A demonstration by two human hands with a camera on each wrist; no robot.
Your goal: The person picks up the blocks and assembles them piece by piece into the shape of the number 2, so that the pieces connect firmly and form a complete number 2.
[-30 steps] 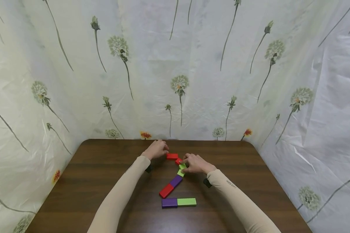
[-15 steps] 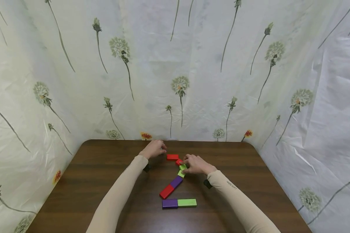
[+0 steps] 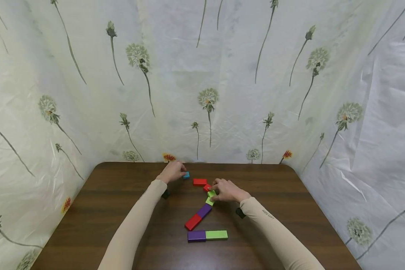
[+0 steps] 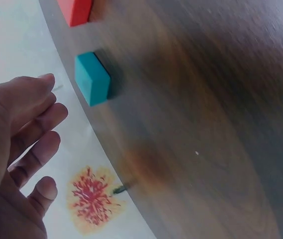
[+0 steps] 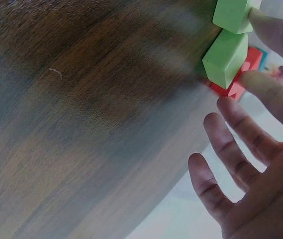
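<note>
My left hand (image 3: 172,171) is at the table's far edge, fingers loosely bent and holding nothing. Just beside its fingertips a teal block (image 4: 92,79) stands on the wood, apart from the hand in the left wrist view. My right hand (image 3: 228,190) reaches over a bent row of blocks. Its thumb touches one light green block (image 5: 232,15); its index fingertip is by a second green block (image 5: 225,59) and a red block (image 3: 207,188). The other right fingers are spread and hold nothing. Another red block (image 3: 200,182) lies between the teal one and the row's bend.
Nearer on the brown table (image 3: 273,232), a purple block (image 3: 204,210) and a red block (image 3: 192,222) continue the row diagonally. In front of them a purple block (image 3: 196,236) and a green block (image 3: 216,235) lie end to end. A flower-patterned curtain (image 3: 175,93) surrounds the table.
My left hand has moved left, away from the red block, and the teal block now shows beside its fingers. My right hand and the other blocks stay in place.
</note>
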